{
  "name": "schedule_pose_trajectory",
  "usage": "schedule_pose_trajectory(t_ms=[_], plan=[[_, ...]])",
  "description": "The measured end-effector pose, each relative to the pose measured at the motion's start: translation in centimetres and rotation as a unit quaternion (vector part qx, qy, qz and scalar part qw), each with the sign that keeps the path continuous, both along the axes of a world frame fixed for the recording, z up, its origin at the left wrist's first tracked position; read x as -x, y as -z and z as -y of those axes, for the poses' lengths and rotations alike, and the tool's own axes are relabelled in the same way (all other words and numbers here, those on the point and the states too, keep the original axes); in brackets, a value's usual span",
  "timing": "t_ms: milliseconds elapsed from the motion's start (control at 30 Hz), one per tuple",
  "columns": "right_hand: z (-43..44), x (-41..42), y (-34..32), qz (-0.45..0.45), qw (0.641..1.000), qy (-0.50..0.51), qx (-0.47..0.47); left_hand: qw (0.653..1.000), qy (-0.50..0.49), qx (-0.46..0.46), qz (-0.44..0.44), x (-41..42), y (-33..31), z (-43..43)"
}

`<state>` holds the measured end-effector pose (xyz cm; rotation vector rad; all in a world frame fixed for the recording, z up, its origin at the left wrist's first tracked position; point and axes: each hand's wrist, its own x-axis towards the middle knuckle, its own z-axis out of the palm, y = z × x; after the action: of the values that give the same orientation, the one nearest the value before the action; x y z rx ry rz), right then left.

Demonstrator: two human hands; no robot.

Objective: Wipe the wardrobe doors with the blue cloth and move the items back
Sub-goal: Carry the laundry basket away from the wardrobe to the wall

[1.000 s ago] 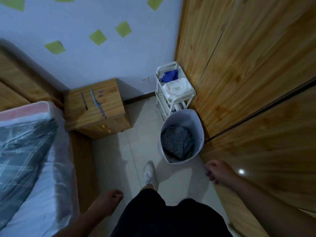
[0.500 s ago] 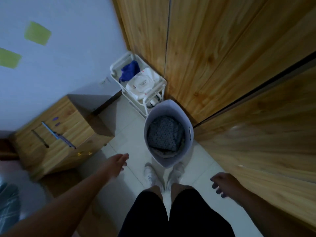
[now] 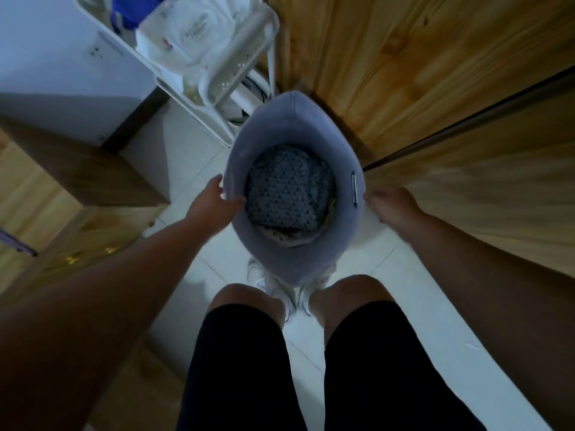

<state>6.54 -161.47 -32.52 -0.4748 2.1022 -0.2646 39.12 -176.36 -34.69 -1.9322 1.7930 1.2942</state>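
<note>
faint grey writing and a small red mark on the white wipes pack (image 3: 189, 32), too blurred to read. no other readable labels.

soft grey fabric laundry basket (image 3: 292, 262) with an oval mouth, standing on the pale tiled floor (image 3: 199, 144); metal-rimmed slot handle (image 3: 353, 189) in its wall nearest the right hand (image 3: 393, 206). inside, a folded dark cloth with a small pale triangle pattern (image 3: 287, 188), over a mottled rim of other fabric.

left hand (image 3: 214, 203) closed on the basket's rim, thumb inside the mouth and fingers (image 3: 214, 183) outside the wall. right hand touching the opposite outer wall just beside the slot handle, fingers curled toward it; grip hidden, cannot tell whether anything is clamped.

beyond the fingertips, past the basket's far edge, a white plastic tiered cart (image 3: 249, 35) with perforated trays; blue cloth (image 3: 130, 7) in its top tray, behind the wipes pack, well apart from both hands, mostly cut off by the frame.

wardrobe doors (image 3: 420, 73) of glossy knotty wood, just outside the right hand, with a dark gap between two panels. wooden nightstand (image 3: 46, 194) beyond the left forearm. black shorts (image 3: 373, 368) and white shoes (image 3: 273, 284) below.
</note>
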Motion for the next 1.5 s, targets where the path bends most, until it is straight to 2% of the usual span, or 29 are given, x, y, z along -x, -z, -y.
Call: schedule_pose_trajectory(t_ms=[167, 267, 333, 500, 667, 900, 1033, 1133, 1333, 1500], plan=[[0.4, -0.8, 4.0, 0.032, 0.999, 0.004, 0.011, 1.000, -0.024, 0.002, 0.008, 1.3, 3.5, 0.2], [0.7, -1.6, 4.6, 0.035, 0.999, -0.011, 0.012, 0.990, -0.081, -0.101, -0.047, 1.1, 4.2, 0.3], [0.7, -1.9, 4.4, 0.027, 0.999, -0.030, 0.005, 0.980, -0.111, -0.150, -0.067, 0.7, 3.9, 0.3], [-0.3, -1.5, 1.2, 0.021, 0.998, -0.056, 0.008, 0.978, -0.123, -0.154, -0.072, -0.9, 1.3, -0.3], [-2.1, -1.1, -5.2, 0.017, 0.998, -0.051, 0.014, 0.973, -0.152, -0.158, -0.074, -2.5, -5.4, -1.9], [-4.0, -1.2, -19.3, 0.000, 0.998, -0.046, 0.036, 0.968, -0.155, -0.173, -0.092, -3.4, -21.6, -3.3], [-5.5, -0.3, -25.6, 0.010, 0.999, -0.007, 0.052, 0.970, -0.142, -0.171, -0.095, -3.7, -29.5, -3.4], [-7.0, -0.1, -28.4, 0.033, 0.997, 0.044, 0.061, 0.972, -0.123, -0.179, -0.092, -4.4, -32.8, -3.0], [-11.9, -1.6, -29.6, 0.075, 0.986, 0.150, -0.020, 0.978, -0.086, -0.181, -0.063, -3.8, -33.5, -1.5], [-17.3, -5.0, -30.9, 0.038, 0.942, 0.331, -0.030, 0.979, 0.007, -0.188, -0.075, 0.6, -33.9, 0.0]])
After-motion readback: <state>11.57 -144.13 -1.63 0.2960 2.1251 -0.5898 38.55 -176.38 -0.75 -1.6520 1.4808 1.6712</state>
